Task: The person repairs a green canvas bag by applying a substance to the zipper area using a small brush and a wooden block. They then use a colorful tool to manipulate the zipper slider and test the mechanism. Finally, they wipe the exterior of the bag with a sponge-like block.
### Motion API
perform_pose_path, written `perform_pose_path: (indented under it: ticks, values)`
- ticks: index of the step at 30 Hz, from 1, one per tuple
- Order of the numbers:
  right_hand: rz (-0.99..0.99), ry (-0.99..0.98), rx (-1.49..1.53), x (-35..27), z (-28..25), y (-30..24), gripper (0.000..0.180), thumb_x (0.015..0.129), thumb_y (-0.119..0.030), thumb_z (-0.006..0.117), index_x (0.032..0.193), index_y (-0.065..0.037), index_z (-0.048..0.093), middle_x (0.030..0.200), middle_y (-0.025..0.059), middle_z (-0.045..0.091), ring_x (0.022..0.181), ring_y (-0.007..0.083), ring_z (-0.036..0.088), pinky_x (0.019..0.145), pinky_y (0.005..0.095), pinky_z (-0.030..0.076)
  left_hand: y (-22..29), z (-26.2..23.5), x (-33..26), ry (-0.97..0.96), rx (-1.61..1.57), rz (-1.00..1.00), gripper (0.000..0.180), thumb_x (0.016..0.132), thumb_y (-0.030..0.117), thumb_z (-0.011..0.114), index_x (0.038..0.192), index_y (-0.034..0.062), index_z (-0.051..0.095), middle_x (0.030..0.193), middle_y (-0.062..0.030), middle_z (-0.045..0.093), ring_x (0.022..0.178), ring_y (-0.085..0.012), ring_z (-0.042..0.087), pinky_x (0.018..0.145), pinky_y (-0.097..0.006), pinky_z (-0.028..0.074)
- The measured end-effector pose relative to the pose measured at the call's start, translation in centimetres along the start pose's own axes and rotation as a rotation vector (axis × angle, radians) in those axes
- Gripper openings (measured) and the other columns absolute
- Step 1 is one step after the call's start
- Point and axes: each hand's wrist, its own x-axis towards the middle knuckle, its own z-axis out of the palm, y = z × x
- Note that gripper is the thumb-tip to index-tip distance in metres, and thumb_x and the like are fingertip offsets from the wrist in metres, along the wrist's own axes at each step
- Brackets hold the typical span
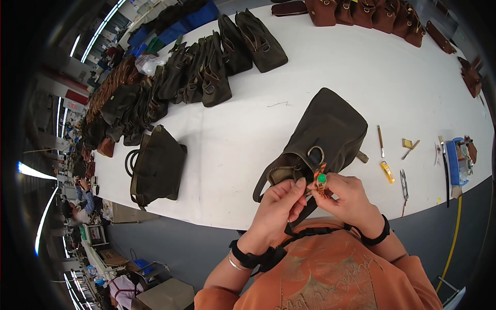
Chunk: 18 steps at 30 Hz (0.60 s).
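left hand (281, 204) | right hand (347, 196) | pinch orange tag (321, 182) (green dot) | olive canvas bag (325, 137)

The table (330, 88) is plain white; the bag (330, 129) near the hands is dark olive-brown, with a dull metal ring; the tag (321, 182) pinched there is orange with a bright green dot; the sleeves (413, 268) are orange, the wrist straps (376, 238) black; the bags at far left (201, 72) are dark olive; those at far right (361, 13) reddish brown; a small cutter (387, 172) on the right is yellow; a tray (454, 161) beyond it blue.
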Motion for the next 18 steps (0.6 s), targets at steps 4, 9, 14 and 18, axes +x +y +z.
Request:
perform_pose_path:
  ticks: [4, 9, 14, 18]
  values:
    - [0.072, -0.003, 0.087, 0.0, -0.3, -0.1, 0.016, 0.08, -0.001, 0.066, 0.096, -0.002, 0.062, 0.074, 0.0078, 0.061, 0.06, 0.0196, 0.061, 0.054, 0.029, 0.049, 0.5, 0.4, 0.1, -0.01, 0.032, 0.02, 0.037, 0.096, 0.04, 0.059, 0.074, 0.0092, 0.056, 0.063, 0.0059, 0.049, 0.051, -0.0009, 0.039, 0.045, -0.017, 0.029]
    - [0.219, -0.039, 0.358, 0.3, -1.3, -0.6, 0.017, 0.086, 0.0, 0.063, 0.103, 0.0, 0.064, 0.08, 0.0065, 0.065, 0.067, 0.0121, 0.065, 0.061, 0.0251, 0.054, 0.4, 1.3, 0.1, 0.04, 0.013, 0.102, 0.032, 0.098, 0.034, 0.056, 0.087, 0.0051, 0.063, 0.065, 0.0043, 0.052, 0.047, 0.0002, 0.035, 0.041, -0.015, 0.024]
    - [0.342, 0.121, 0.77, -0.1, -1.5, -1.1, 0.017, 0.09, 0.002, 0.061, 0.107, 0.003, 0.059, 0.087, 0.0095, 0.067, 0.082, 0.0152, 0.068, 0.074, 0.028, 0.058, 1.2, 2.7, -0.1, 0.074, -0.011, 0.21, 0.038, 0.097, 0.033, 0.058, 0.068, 0.0095, 0.056, 0.059, 0.0049, 0.049, 0.055, -0.0008, 0.039, 0.051, -0.018, 0.032]
    - [0.216, 0.307, 0.848, 0.0, -1.4, -1.2, 0.018, 0.087, 0.007, 0.062, 0.1, 0.001, 0.052, 0.09, 0.0155, 0.067, 0.087, 0.021, 0.069, 0.079, 0.0322, 0.057, 1.4, 3.3, 0.1, 0.127, -0.05, 0.26, 0.039, 0.097, 0.03, 0.059, 0.064, 0.0102, 0.056, 0.056, 0.005, 0.048, 0.048, -0.0005, 0.034, 0.044, -0.017, 0.026]
